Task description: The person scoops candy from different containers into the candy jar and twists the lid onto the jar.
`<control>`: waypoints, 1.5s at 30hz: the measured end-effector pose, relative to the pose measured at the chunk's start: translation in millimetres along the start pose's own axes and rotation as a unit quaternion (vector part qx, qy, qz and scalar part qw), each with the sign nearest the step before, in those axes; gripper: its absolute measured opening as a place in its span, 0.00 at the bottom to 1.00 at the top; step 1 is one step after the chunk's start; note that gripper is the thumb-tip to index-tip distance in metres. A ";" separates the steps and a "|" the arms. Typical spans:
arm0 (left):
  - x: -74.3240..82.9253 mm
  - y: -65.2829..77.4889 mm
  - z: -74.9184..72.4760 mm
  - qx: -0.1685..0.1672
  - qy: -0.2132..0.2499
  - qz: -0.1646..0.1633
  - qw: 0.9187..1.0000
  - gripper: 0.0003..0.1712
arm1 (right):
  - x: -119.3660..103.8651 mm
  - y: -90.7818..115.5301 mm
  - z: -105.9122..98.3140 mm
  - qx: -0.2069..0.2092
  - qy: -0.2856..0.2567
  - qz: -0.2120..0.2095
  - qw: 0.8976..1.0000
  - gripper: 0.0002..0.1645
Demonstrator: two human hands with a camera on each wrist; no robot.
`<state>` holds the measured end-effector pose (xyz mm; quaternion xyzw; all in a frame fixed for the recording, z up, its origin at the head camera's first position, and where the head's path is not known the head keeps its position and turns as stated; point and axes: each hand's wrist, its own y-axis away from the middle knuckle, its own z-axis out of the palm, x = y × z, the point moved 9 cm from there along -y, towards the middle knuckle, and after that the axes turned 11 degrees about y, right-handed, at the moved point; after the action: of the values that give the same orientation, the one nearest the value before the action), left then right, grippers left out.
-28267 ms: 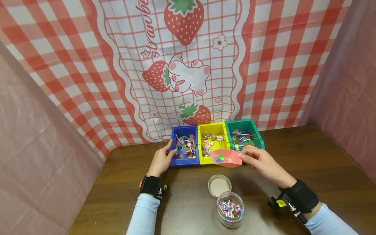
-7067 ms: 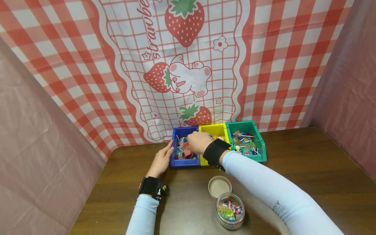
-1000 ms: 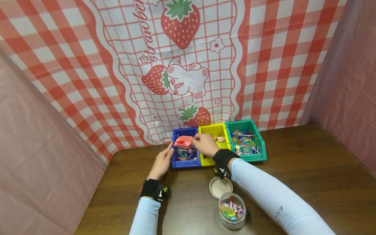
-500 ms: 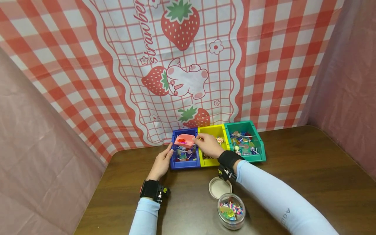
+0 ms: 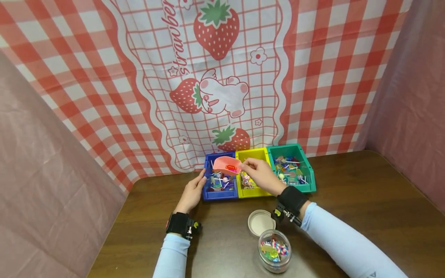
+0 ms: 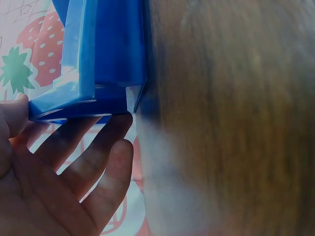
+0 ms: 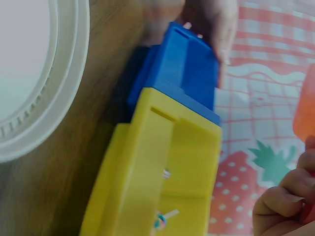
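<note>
Head view, left hand [image 5: 190, 194] gripping blue bin [image 5: 221, 195], right hand [image 5: 262, 175] raised, pinching pink scoop [image 5: 222, 163]

Three bins [image 5: 253, 155], one scoop [image 5: 223, 163], one jar [image 5: 274, 267]

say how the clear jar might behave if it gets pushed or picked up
The clear jar would probably slide upright under a gentle low push, since it looks squat. Its smooth wall may be slippery. If tipped, its round body would likely roll and spill small pieces, as the lid is off.
</note>
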<state>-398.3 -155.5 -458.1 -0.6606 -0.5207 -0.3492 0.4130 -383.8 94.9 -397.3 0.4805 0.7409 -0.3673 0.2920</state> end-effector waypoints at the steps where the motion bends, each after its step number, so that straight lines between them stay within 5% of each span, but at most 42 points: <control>1: -0.6 0.1 -0.4 0.000 0.000 -0.001 1.000 0.26 | -0.4 2.8 -2.9 -0.001 -0.002 -0.001 1.000 0.19; 14: 1.4 -1.4 -1.4 -0.002 -0.002 0.006 1.000 0.27 | -6.6 57.0 -44.8 -0.029 0.038 -0.041 0.998 0.10; 19: 0.0 -2.1 0.1 -0.004 -0.004 0.008 1.000 0.26 | -4.3 77.2 -56.6 -0.041 0.057 -0.064 0.996 0.20; 30: -1.7 -2.2 -2.2 -0.007 -0.005 -0.006 1.000 0.27 | 2.1 93.4 -69.6 -0.162 0.091 -0.101 0.977 0.22; 38: 0.2 -3.0 -0.8 -0.006 0.003 -0.006 1.000 0.26 | -18.7 99.9 -80.9 -0.150 0.144 -0.170 0.963 0.21; 45: -0.5 -2.4 0.6 -0.008 -0.001 -0.007 1.000 0.26 | -13.6 102.1 -76.1 -0.175 0.161 -0.151 0.960 0.18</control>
<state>-400.7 -154.8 -458.4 -0.6606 -0.5231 -0.3551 0.4049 -290.3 178.4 -370.9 0.3573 0.8945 -0.1901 0.1897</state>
